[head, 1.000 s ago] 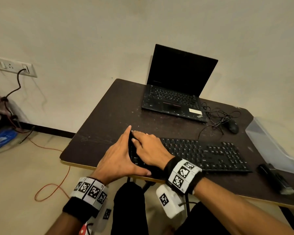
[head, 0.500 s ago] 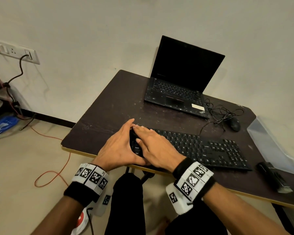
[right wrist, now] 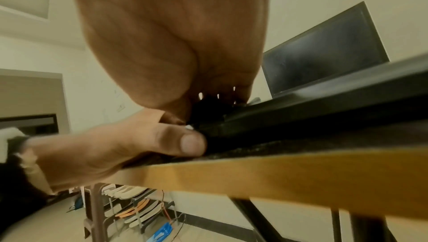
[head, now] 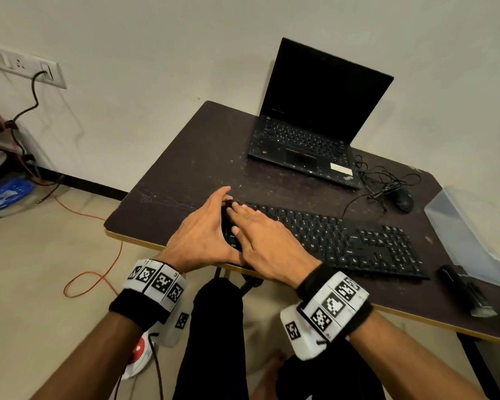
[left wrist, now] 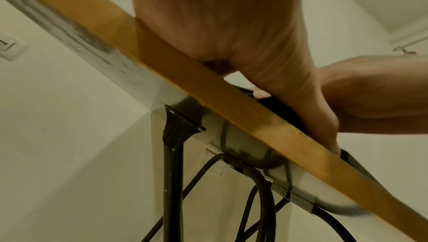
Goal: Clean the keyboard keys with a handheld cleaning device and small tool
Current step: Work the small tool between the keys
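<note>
A black keyboard [head: 344, 241] lies along the front of the dark table [head: 185, 180]. My left hand [head: 202, 235] grips its left end, index finger at the far corner. The left thumb [right wrist: 185, 143] presses on the keyboard's front edge [right wrist: 301, 110]. My right hand [head: 266, 238] lies flat on the leftmost keys with straight fingers, touching the left hand. A black handheld device [head: 465, 293] lies at the table's front right, far from both hands. No small tool shows in any view.
An open black laptop [head: 306, 142] stands at the back. A mouse [head: 403, 199] with a tangled cable [head: 384, 180] lies behind the keyboard. A clear plastic box [head: 468, 235] sits at the right edge. The table's yellow front edge [left wrist: 162, 66] runs under both wrists.
Both hands stay at the keyboard's left end. The head view has swung a little, and the right hand now lies slightly further over the keys.
</note>
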Available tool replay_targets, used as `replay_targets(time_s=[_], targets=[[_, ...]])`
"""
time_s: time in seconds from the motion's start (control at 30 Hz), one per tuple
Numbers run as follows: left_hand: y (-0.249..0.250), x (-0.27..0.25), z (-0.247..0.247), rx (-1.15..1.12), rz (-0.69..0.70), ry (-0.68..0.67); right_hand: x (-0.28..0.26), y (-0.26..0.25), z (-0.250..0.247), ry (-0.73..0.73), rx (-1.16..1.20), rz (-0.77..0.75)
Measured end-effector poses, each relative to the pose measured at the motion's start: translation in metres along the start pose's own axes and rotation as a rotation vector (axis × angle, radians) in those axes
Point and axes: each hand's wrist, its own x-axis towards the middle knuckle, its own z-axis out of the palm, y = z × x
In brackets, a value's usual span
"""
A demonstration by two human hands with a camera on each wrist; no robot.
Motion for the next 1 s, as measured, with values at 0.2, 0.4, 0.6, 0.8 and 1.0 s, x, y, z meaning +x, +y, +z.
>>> replay_targets(time_s=[0.2, 0.4, 0.6, 0.8, 1.0], targets=[[0.0, -0.001, 0.0, 0.007, -0.024, -0.005, 0.015, 0.003, -0.017, 0.03, 0.033, 0.015], [-0.001, 0.0, 0.001, 0.005, -0.01, 0.001, 0.009, 0.016, -0.011, 0.049, 0.024, -0.01], [-0.001, -0.001, 0.002, -0.002, 0.001, 0.015, 0.001, 0.009, -0.006, 0.056, 0.004, -0.053], [-0.003, 0.001, 0.001, -0.013, 0.008, 0.033, -0.001, 0.004, 0.008, 0.139, 0.069, -0.031], [-0.002, 0.002, 0.003, 0.003, 0.005, 0.029, -0.011, 0.01, 0.005, 0.127, 0.083, -0.095]])
